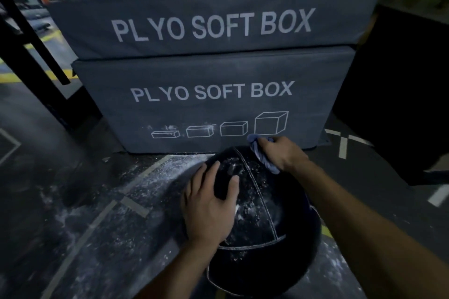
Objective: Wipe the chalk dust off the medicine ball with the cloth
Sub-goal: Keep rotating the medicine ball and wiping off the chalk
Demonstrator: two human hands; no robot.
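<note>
A black medicine ball with white seams lies on the dark floor right below me, speckled with white chalk dust on its top. My left hand rests flat on the ball's upper left side, fingers spread. My right hand grips a bunched blue-grey cloth at the ball's far upper edge, and the cloth touches the ball there.
Two stacked grey soft boxes marked PLYO SOFT BOX stand just beyond the ball. Chalk dust is scattered over the floor to the left. A black box stands at the right, and a black rack post at the left.
</note>
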